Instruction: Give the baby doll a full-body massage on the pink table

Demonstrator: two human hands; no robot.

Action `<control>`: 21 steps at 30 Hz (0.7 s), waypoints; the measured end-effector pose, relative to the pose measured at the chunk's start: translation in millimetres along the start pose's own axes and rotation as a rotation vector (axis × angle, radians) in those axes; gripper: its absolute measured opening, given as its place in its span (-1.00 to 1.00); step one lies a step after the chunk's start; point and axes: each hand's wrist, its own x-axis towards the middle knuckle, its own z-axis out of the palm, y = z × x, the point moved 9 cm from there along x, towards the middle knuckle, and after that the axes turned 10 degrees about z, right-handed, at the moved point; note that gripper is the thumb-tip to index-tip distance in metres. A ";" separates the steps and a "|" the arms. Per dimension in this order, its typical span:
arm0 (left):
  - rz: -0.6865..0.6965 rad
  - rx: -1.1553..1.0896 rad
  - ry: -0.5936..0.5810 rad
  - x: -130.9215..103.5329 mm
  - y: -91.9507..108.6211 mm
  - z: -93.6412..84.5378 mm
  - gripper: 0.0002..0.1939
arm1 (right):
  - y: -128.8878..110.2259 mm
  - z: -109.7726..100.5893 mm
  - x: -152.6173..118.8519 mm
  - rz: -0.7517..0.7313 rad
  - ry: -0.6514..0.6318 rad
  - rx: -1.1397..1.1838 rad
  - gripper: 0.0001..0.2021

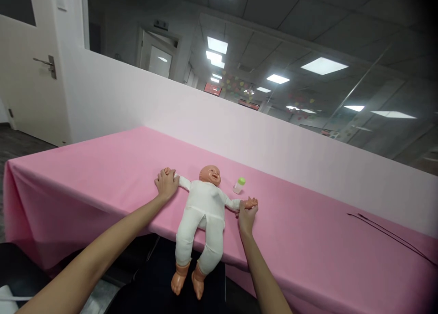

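Observation:
A baby doll (205,204) in a white suit lies on its back on the pink-covered table (119,159), its legs hanging over the front edge. Both its arms are stretched out sideways. My left hand (167,183) is closed round the doll's hand on the left side. On the right side, my right hand (247,217) grips the doll's other arm at the wrist, and the doll's fingers show above mine. Beside the doll's head stands a small bottle (239,185) with a green cap, touched by neither hand.
Thin black cables (390,235) lie on the table at the far right. Behind the table runs a white wall (212,122) with a wide window above it. A door (30,72) is at the left. My lap is below the table's front edge.

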 end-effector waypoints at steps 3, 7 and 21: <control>-0.014 0.072 -0.027 -1.9 2.5 -0.2 -0.64 | -10.4 -1.4 -4.4 -0.109 0.063 -0.132 -0.13; 0.007 0.104 -0.038 -2.4 5.5 -1.6 -0.62 | -8.8 -2.9 -6.9 -0.086 0.092 -0.278 -0.10; 0.752 0.017 -0.230 -27.9 74.4 17.5 -0.60 | -5.4 2.9 -6.7 -0.039 -0.021 -0.556 -0.40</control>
